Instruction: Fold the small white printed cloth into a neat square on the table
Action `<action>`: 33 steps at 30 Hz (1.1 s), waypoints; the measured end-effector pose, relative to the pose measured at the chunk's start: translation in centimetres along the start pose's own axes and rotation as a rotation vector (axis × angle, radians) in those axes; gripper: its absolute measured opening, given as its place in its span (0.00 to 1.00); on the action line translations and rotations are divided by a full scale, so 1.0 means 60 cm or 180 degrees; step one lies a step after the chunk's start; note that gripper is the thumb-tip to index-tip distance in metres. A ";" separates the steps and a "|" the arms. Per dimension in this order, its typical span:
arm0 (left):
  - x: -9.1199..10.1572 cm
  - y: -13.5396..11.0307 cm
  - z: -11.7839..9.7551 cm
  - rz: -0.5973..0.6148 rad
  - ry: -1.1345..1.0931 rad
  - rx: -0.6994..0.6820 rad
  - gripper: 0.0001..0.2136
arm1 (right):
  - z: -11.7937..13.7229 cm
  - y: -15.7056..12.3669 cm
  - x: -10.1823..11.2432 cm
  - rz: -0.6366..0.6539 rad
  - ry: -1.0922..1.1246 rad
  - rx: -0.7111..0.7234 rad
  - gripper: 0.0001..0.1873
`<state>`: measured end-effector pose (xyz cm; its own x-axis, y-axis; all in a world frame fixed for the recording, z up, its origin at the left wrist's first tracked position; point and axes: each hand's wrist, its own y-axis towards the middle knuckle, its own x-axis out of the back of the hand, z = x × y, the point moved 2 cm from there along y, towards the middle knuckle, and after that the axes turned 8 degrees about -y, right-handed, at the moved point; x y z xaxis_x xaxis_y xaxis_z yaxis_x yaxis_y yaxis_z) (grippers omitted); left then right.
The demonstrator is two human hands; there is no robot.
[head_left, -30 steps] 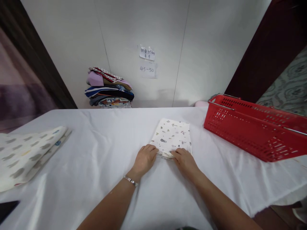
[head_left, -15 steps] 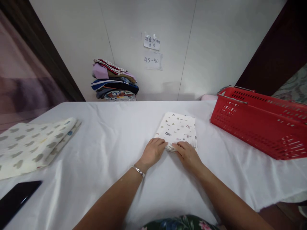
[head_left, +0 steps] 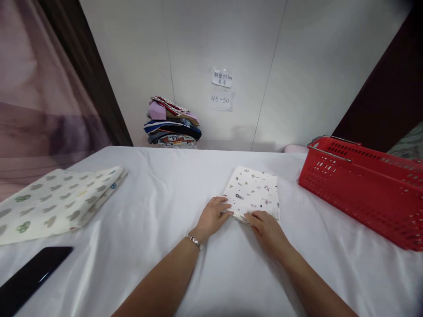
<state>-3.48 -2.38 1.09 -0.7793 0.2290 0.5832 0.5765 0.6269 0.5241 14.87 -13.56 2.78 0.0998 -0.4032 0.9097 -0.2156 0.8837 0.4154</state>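
A small folded white cloth (head_left: pixel 253 189) with tiny printed figures lies flat on the table, its layers showing along the near edge. At its near left corner rests my left hand (head_left: pixel 213 215), thumb and fingers spread apart and touching the edge; a silver bracelet is on that wrist. My right hand (head_left: pixel 264 226) is closed at the near edge, its fingertips on top of the fold and the thumb partly hidden. Farther left lies a larger folded cream cloth (head_left: pixel 62 198) with grey and green shapes, which neither hand touches.
A red plastic basket (head_left: pixel 357 189) stands on the right of the white-covered table (head_left: pixel 148 264). A black phone (head_left: pixel 33 275) lies at the near left. Behind the table rises a pile of folded fabrics (head_left: pixel 173 123) against the wall, near paper signs (head_left: pixel 222 100).
The view has shifted, so everything sits lower and mostly farther right. My left thumb and fingers have spread apart at the cloth's corner; my right hand stays at the near edge.
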 end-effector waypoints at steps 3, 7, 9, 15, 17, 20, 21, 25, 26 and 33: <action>-0.002 -0.004 0.013 -0.0132 -0.0171 0.0453 0.12 | -0.010 -0.017 0.002 0.0068 -0.0140 -0.0031 0.21; -0.003 -0.004 0.008 0.0019 -0.0485 0.0975 0.13 | -0.042 -0.053 0.002 0.0019 -0.0379 0.0030 0.23; -0.005 -0.004 -0.010 0.0144 -0.0634 0.1056 0.12 | -0.071 -0.075 0.003 0.0013 -0.0475 0.0110 0.25; -0.037 -0.011 -0.088 0.1251 -0.0955 0.0615 0.11 | -0.187 -0.153 0.014 -0.0040 -0.0788 -0.0097 0.26; -0.046 -0.014 -0.100 0.1432 -0.0875 0.0477 0.12 | -0.204 -0.167 0.016 0.0014 -0.0886 -0.0194 0.26; -0.048 -0.015 -0.100 0.1453 -0.0784 0.0451 0.12 | -0.189 -0.158 0.023 0.0046 -0.0824 -0.0298 0.28; -0.047 -0.015 -0.098 0.1436 -0.0786 0.0440 0.11 | -0.175 -0.147 0.028 0.0046 -0.0728 -0.0316 0.28; -0.045 -0.015 -0.094 0.1410 -0.0794 0.0400 0.12 | -0.093 -0.081 0.047 0.0050 -0.0149 -0.0191 0.22; -0.045 -0.015 -0.094 0.1413 -0.0791 0.0407 0.12 | -0.071 -0.064 0.047 0.0056 -0.0042 -0.0104 0.22; -0.036 -0.003 -0.082 0.1499 -0.1009 0.0552 0.09 | 0.008 -0.026 -0.022 0.0474 -0.0133 0.0284 0.29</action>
<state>-0.66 -6.62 2.78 -0.4999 0.7066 0.5007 0.8503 0.5101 0.1291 14.62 -14.51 0.96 0.0202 -0.2807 0.9596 -0.3105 0.9105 0.2729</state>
